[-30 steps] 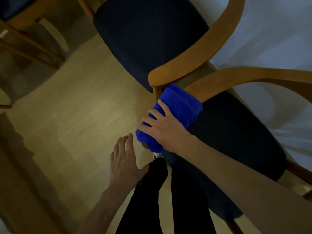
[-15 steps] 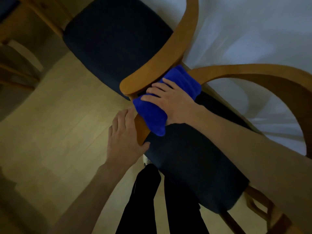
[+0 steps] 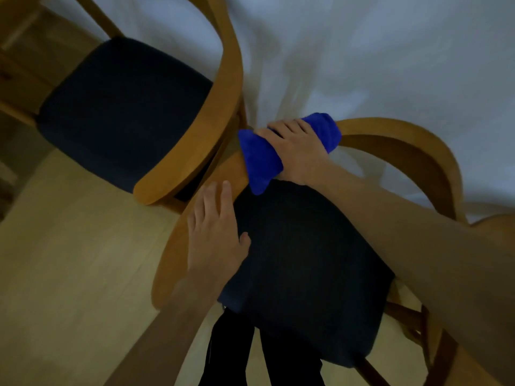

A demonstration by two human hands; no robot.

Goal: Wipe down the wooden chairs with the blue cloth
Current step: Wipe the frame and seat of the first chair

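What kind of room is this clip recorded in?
Probably a home dining area: two wooden armchairs with dark padded seats are drawn up to a table under a white tablecloth, on pale wood-look flooring.

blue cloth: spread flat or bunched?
Bunched. The blue cloth is a thick wad wrapped over the near chair's wooden rail, gripped by the right hand.

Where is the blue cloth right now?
Head view, centre: the blue cloth is wrapped over the near chair's wooden armrest, gripped by the right hand.
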